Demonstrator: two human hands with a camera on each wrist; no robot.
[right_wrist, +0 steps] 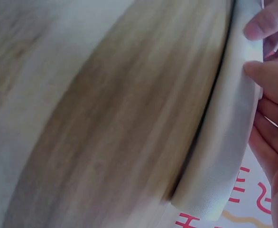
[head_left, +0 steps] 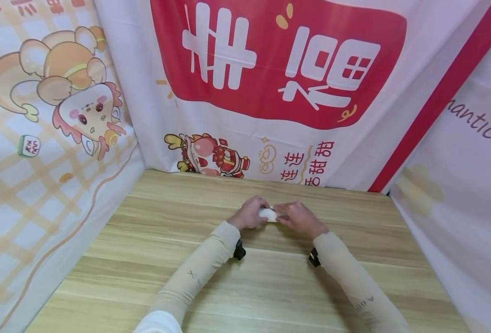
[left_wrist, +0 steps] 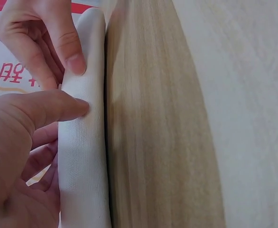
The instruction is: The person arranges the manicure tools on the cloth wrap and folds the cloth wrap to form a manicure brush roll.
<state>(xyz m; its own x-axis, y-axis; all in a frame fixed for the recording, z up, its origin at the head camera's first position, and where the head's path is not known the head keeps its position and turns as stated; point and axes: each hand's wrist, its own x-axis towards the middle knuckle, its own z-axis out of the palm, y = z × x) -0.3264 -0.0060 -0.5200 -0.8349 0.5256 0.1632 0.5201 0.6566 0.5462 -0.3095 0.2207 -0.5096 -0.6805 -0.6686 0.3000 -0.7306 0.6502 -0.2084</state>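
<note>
A long, narrow white thing with a woven, cloth-like surface (head_left: 268, 214) lies at the far side of the wooden table, between my hands. Its exact kind cannot be told. My left hand (head_left: 251, 213) grips it from the left, thumb on the near face and fingers behind. From the other side my right hand (head_left: 300, 219) holds it the same way. The two thumbs are close together on the white cloth (left_wrist: 82, 156) in the left wrist view. Seen from the right wrist, the white thing (right_wrist: 219, 137) runs to a rounded end past my hand. Its far face is mostly hidden.
The wood-grain tabletop (head_left: 266, 277) extends toward me. Behind it hangs a white and red printed curtain (head_left: 249, 111). Printed cloth walls stand at the left (head_left: 58, 185) and right (head_left: 449, 194). Black wrist cameras sit under both sleeves.
</note>
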